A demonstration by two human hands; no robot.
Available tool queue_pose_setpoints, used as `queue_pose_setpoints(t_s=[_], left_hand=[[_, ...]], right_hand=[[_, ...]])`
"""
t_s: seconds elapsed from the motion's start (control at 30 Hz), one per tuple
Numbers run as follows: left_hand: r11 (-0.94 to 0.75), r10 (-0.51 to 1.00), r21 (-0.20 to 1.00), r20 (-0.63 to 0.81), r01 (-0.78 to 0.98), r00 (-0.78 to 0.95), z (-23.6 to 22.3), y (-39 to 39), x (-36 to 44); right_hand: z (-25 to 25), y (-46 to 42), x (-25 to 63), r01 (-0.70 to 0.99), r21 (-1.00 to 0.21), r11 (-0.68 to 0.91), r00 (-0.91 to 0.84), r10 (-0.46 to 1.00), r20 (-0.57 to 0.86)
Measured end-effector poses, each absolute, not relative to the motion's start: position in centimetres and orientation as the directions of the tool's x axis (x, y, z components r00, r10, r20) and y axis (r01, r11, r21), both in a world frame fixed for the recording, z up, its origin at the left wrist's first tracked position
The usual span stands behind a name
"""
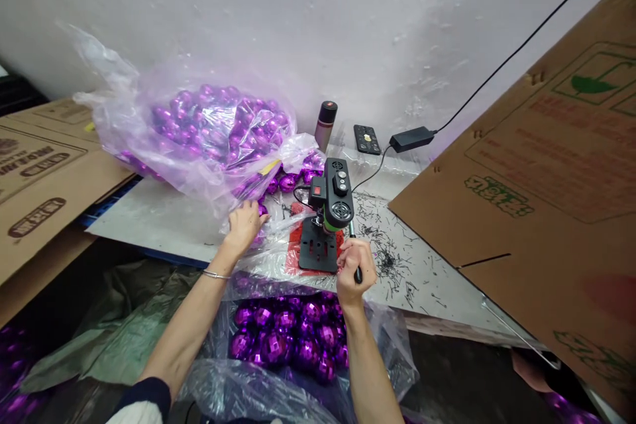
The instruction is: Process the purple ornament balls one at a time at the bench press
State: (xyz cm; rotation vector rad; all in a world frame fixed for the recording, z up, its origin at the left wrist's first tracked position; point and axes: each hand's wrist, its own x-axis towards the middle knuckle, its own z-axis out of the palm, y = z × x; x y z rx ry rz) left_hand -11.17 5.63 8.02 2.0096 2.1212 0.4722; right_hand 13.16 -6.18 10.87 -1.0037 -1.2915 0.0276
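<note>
A small black and green press machine stands on a black base plate on the white tabletop. My right hand is closed around the black knob of the machine's lever, just in front of its base. My left hand reaches left of the machine and rests on a purple faceted ball at the mouth of a big clear plastic bag full of such balls. Whether the fingers grip the ball is not clear. A few loose purple balls lie behind the machine.
An open bag of purple balls sits below the table edge between my arms. Small dark metal bits litter the table right of the machine. Cardboard sheets lean at right and lie at left. A flask, remote and power adapter stand by the wall.
</note>
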Motion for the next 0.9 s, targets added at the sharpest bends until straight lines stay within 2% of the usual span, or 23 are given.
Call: queue_pose_setpoints(t_s=[0.07,0.13,0.23,0.3,0.37,0.4,0.47,0.6,0.73,0.83,0.9], left_hand=[[-0.011,0.997,0.34,0.073,0.941,-0.014,7.9,5.7,-11.2],[-0.092,0.995,0.381,0.069,0.92,0.071,7.9,5.6,-11.2],[-0.139,0.989,0.583,0.119,0.8,0.086,8.1,5.8,-11.2],[-0.074,0.987,0.792,0.144,0.606,-0.067,8.2,5.8,-11.3],[0.011,0.972,0.959,0.056,0.284,-0.226,8.3,5.3,-11.6],[0.05,0.966,0.992,-0.019,0.114,-0.258,8.3,4.8,-11.7],[0.126,0.961,0.982,-0.157,-0.144,-0.227,8.4,3.4,-11.6],[0.25,0.954,0.905,-0.291,-0.345,-0.07,8.2,-0.1,-9.8],[0.28,0.958,0.858,-0.281,-0.431,0.063,6.9,-1.9,-6.5],[0.276,0.961,0.868,-0.248,-0.414,0.12,5.3,-1.8,-4.1],[0.24,0.971,0.896,-0.22,-0.373,0.097,4.3,-1.4,-2.7]], right_hand=[[10.9,-6.2,13.1,0.495,-0.634,0.594,0.346,0.535,0.771],[10.9,-6.2,13.1,0.487,-0.643,0.591,0.353,0.541,0.764],[10.9,-6.2,13.1,0.486,-0.645,0.59,0.347,0.547,0.762],[10.9,-6.2,13.2,0.488,-0.636,0.597,0.329,0.549,0.768],[10.9,-6.2,13.3,0.489,-0.629,0.604,0.318,0.548,0.773],[10.9,-6.2,13.3,0.488,-0.626,0.607,0.32,0.544,0.776],[11.1,-6.1,13.2,0.488,-0.625,0.61,0.33,0.533,0.779],[12.3,-6.2,13.0,0.493,-0.622,0.608,0.339,0.525,0.781],[14.8,-6.1,13.0,0.481,-0.673,0.562,0.347,0.583,0.735],[16.6,-5.9,13.2,0.469,-0.701,0.537,0.34,0.622,0.705],[17.4,-5.8,13.3,0.472,-0.709,0.524,0.336,0.637,0.694]])
